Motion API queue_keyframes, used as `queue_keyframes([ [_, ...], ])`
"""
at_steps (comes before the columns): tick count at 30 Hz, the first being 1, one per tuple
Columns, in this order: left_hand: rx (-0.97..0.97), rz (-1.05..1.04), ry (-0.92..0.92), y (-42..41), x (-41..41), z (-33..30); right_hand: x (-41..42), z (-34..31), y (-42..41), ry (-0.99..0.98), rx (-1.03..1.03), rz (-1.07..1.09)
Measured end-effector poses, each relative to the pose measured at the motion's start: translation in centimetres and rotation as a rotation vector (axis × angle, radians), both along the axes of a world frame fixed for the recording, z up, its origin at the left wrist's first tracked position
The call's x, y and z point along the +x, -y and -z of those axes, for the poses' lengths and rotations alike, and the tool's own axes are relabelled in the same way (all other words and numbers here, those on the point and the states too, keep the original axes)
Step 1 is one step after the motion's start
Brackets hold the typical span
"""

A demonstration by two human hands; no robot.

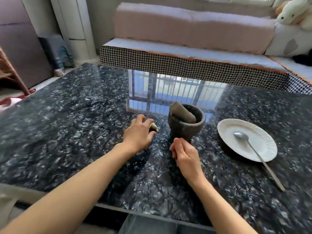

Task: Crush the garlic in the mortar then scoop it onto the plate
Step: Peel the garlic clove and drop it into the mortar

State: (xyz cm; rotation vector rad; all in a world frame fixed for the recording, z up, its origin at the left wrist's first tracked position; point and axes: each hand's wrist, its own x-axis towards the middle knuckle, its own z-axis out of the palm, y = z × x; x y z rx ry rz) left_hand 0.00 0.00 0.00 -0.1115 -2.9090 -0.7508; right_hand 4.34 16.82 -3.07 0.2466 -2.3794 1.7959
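Note:
A dark stone mortar [185, 125] stands on the black speckled table, with a stone pestle [182, 112] leaning inside it. Just left of the mortar, my left hand [138, 134] grips a pale garlic clove [154, 127] at its fingertips, close to the tabletop. In front of the mortar's base hovers my right hand [184, 157], its fingers loosely curled and holding nothing that I can see. To the right lies a white ribbed plate [263, 149] with a metal spoon [248, 142] resting in it, its handle sticking out over the plate's near rim.
The glossy dark stone table [76, 132] stretches wide to the left and towards me. Behind it runs a houndstooth-edged bench [185, 65] with a pink cushion. A wicker chair [10, 71] stands at the far left.

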Motion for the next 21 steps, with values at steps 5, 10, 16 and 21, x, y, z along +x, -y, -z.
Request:
queue_keyframes([
  [5, -0.259, -0.027, 0.038, -1.0, -1.7, -0.1, 0.5, 0.1, -0.1, -0.001, 0.012, 0.004],
  [10, -0.258, 0.007, -0.011, -0.9, -2.6, 0.4, 0.7, -0.2, -0.2, -0.005, 0.069, -0.011],
  [16, 0.770, -0.058, 0.083, -1.0, -1.4, -1.5, 0.6, -1.1, -0.2, 0.072, -0.020, -0.035],
  [21, 1.393, 0.117, 0.038, -1.6, 1.9, -4.8, 0.6, -4.5, 0.3, 0.187, -0.329, -0.115],
])
